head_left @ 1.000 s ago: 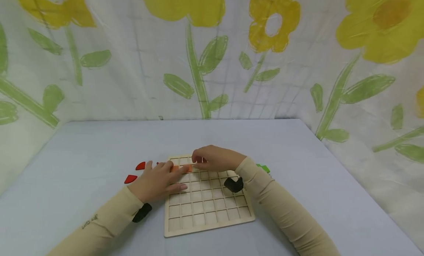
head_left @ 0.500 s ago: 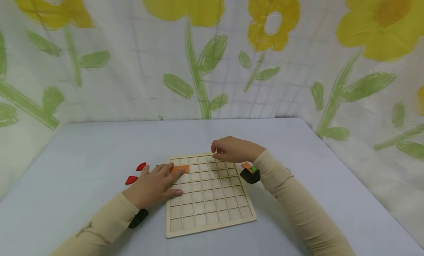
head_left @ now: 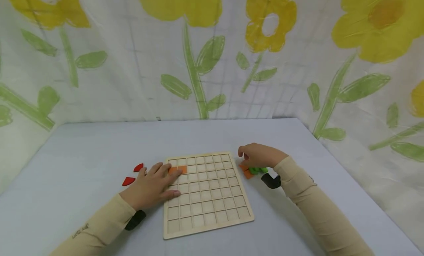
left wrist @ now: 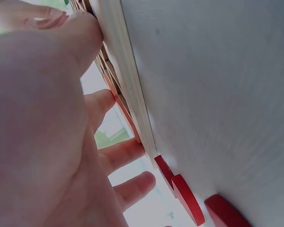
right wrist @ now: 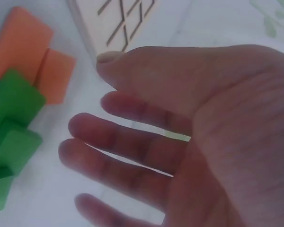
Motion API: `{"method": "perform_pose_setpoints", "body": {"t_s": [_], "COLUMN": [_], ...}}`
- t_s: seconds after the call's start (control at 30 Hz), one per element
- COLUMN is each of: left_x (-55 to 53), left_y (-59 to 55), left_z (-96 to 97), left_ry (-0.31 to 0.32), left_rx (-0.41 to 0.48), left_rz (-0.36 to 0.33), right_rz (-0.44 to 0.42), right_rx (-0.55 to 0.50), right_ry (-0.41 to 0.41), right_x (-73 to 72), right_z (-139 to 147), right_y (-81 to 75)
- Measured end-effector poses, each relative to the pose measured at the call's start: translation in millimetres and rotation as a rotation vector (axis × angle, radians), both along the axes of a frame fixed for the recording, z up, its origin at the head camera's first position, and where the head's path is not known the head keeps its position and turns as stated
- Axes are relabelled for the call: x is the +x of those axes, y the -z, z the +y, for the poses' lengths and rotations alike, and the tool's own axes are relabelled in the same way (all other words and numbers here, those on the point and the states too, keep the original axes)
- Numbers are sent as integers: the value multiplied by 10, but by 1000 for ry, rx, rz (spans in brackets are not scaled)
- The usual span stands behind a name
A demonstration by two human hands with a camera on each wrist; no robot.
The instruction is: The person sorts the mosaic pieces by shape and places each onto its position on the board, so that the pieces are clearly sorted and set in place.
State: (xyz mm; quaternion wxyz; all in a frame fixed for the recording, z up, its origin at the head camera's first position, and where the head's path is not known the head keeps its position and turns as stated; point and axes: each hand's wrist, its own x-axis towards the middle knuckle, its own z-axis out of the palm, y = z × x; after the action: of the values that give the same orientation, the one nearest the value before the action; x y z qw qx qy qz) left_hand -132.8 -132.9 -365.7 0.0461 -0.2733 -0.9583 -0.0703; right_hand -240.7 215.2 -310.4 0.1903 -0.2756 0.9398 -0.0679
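My left hand (head_left: 149, 186) rests on the left edge of a wooden grid board (head_left: 208, 195), fingers spread. Its fingertips touch orange square tiles (head_left: 183, 169) lying in the board's upper left cells. Past the board's right edge, my right hand (head_left: 261, 155) hovers near loose orange tiles (right wrist: 21, 42) and a cluster of green tiles (right wrist: 16, 101). In the right wrist view its fingers are loosely bent and apart, with nothing between them. The head view shows the green tiles (head_left: 258, 170) partly under that hand.
Red quarter-round pieces (head_left: 128, 181) lie on the pale tabletop (head_left: 99, 149) left of the board, close to my left hand; the left wrist view shows several red pieces (left wrist: 187, 198). A curtain (head_left: 132, 64) with yellow flowers hangs behind the table.
My right hand has moved right from above the board's upper cells to the loose tiles beyond its right edge. The left hand stays on the board, shifted slightly left, uncovering more orange tile.
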Motion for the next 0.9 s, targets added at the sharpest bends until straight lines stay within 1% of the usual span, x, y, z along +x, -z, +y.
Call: {"method": "perform_pose_setpoints", "body": {"t_s": [0.13,0.17,0.27,0.37,0.5,0.6,0.7,0.83,0.9], "left_x": [8,15,21,21,12,3,-22,-19,-2], "left_y": [-14,-38,-50,-42,-17,3,62,50,1], "left_z": [-2,6,15,8,-5,-17,-38,-39,-27], "left_ry": [0,-3,-4,-6,2,12,11,1,-3], "left_rx": [6,9,9,11,11,26,43,46,43], "left_rz": [-1,-8,-14,-12,3,14,31,21,0], "right_rz": [-22,-18,4,28,28,26,32,38,51], "right_rx": [12,17,40,49,54,54,33,-22,-44], "right_ry": [29,29,19,-4,-5,11,14,-29,-69], "right_x": [-3,-9,-28,-41,-32,-34,-53,-68,-68], "right_z": [52,63,71,50,11,-8,-40,-151,-226], "right_y": [61,84,165,208,185,164,160,147,128]}}
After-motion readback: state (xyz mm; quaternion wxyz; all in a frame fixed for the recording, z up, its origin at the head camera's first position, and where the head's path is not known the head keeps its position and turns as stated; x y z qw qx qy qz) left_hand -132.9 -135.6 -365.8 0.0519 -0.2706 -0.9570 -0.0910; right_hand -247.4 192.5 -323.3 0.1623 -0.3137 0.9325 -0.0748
